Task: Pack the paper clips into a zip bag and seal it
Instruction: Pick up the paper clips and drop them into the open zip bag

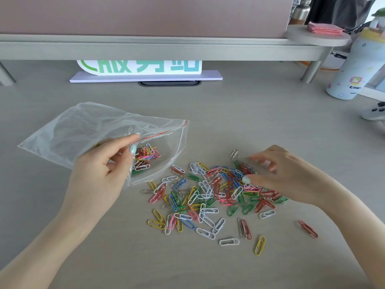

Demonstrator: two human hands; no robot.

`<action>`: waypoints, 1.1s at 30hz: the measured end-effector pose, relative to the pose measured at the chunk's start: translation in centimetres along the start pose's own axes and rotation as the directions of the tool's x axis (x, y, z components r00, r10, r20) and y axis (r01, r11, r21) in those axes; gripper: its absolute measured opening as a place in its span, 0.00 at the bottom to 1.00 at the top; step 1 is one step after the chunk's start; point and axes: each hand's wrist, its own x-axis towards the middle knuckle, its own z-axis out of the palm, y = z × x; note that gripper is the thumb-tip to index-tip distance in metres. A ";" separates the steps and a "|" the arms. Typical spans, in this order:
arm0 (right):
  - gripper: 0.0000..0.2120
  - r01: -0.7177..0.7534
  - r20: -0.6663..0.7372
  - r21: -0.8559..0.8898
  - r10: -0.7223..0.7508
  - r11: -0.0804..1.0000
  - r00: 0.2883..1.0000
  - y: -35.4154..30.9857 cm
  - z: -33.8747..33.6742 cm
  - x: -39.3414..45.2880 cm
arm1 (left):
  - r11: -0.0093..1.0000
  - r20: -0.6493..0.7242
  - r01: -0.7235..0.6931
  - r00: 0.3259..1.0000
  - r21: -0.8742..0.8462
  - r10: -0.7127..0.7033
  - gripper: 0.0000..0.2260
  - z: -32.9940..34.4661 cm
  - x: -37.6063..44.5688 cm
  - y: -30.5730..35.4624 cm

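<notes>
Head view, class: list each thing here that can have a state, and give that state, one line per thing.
zip bag: unsealed, mouth held open, a few clips inside
paper clips: most loose in a pile on the desk
left hand: pinches the bag's opening edge
right hand: over the pile, fingers spread, gripping nothing visible
water bottle: upright, lid on

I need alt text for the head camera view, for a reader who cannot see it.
A person's left hand holds open a clear zip bag with some coloured paper clips inside, while the right hand reaches into a large scattered pile of paper clips on a grey desk.
</notes>
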 end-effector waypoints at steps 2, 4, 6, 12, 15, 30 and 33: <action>0.15 0.058 0.007 0.022 -0.058 0.998 0.998 -0.6 0.4 -0.1 | 1.000 0.000 0.000 1.000 -0.004 0.000 0.13 0.0 0.0 0.0; 0.13 0.097 -0.027 0.046 -0.096 0.994 0.995 -0.9 0.9 -0.1 | 1.000 0.004 -0.004 1.000 -0.003 0.004 0.13 0.0 0.0 0.0; 0.11 0.119 -0.057 0.084 -0.114 0.989 0.992 -1.2 1.2 0.0 | 1.000 0.002 -0.007 1.000 -0.003 0.007 0.14 0.0 0.0 -0.1; 0.17 0.158 -0.107 0.126 -0.144 0.979 0.984 -1.6 1.2 -0.2 | 1.000 0.014 -0.010 1.000 -0.015 0.010 0.13 0.1 0.0 -0.3; 0.10 0.152 -0.135 0.116 -0.136 0.982 0.981 -1.6 1.3 -0.3 | 1.000 0.018 -0.012 1.000 -0.019 0.012 0.14 0.1 0.0 -0.4; 0.09 0.120 -0.299 0.156 -0.068 0.980 0.952 -2.0 1.1 -0.2 | 0.999 0.010 -0.027 1.000 -0.045 0.027 0.14 -0.2 0.1 0.0; 0.12 0.091 -0.274 0.275 -0.013 0.957 0.962 -1.9 0.8 -0.1 | 0.998 0.007 -0.030 1.000 -0.050 0.030 0.14 -0.3 0.1 0.1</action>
